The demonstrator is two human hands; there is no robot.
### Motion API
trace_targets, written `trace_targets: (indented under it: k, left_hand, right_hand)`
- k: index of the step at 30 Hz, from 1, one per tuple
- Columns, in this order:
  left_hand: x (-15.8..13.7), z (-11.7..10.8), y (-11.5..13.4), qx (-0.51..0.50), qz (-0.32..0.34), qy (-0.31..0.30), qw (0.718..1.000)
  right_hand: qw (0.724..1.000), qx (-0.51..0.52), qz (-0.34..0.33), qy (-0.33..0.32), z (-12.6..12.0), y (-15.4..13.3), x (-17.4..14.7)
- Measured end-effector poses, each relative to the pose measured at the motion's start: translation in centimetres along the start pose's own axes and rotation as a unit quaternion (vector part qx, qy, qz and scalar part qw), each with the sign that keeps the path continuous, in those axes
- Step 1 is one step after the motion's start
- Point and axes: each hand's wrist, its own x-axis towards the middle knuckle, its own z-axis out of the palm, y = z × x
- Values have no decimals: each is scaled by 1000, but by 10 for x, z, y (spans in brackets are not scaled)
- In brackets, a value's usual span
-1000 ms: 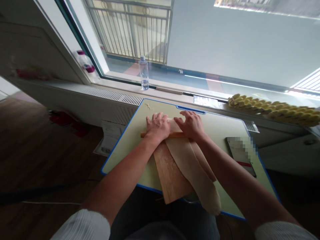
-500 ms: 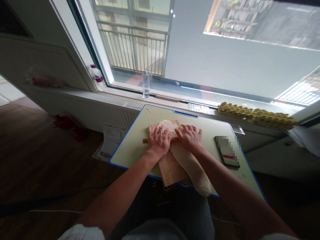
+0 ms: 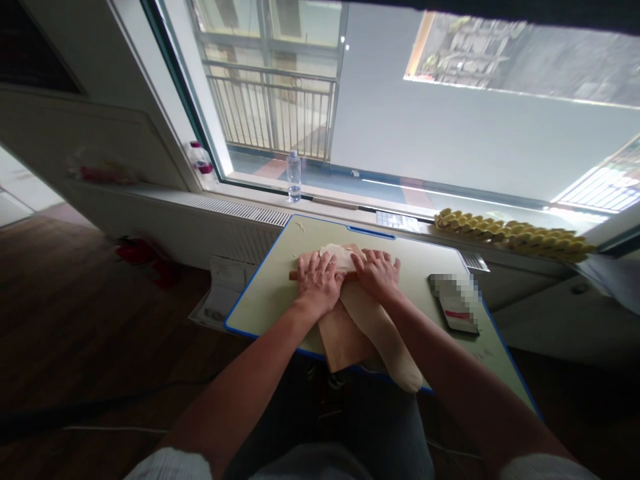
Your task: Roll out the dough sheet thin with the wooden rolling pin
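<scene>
Both my hands press on a wooden rolling pin, whose left end sticks out past my left hand. My left hand lies over the pin with its fingers stretched forward and slightly spread. Beside it, my right hand rests the same way, thumb toward the left hand. Under the pin runs a long strip of pale dough; its thin far end shows beyond my fingers, and its thick near end hangs over the table's front edge. Beneath the dough lies a wooden board. Most of the pin is hidden.
The blue-edged folding table carries a phone at right and dough scraps at the far left. On the windowsill stand a water bottle and yellow egg trays. A red fire extinguisher is on the floor at left.
The view has tilted slightly, so the window and table sit a little lower. My hands and the rolling pin have shifted slightly away from me over the dough.
</scene>
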Motion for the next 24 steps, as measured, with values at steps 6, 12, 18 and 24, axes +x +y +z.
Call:
trace_targets:
  k: [6, 12, 18, 24]
  left_hand:
    - [36, -2, -3, 1, -30, -34, 999]
    - [66, 1, -7, 10, -43, -42, 998]
    - [99, 1, -13, -8, -50, -68, 996]
    - [129, 6, -23, -17, -42, -88, 995]
  right_hand:
    - [998, 40, 5, 53, 17, -5, 14]
    - [999, 8, -44, 6, 13, -4, 38]
    - [998, 57, 21, -22, 15, -4, 74]
    - [995, 98, 22, -1, 22, -2, 101]
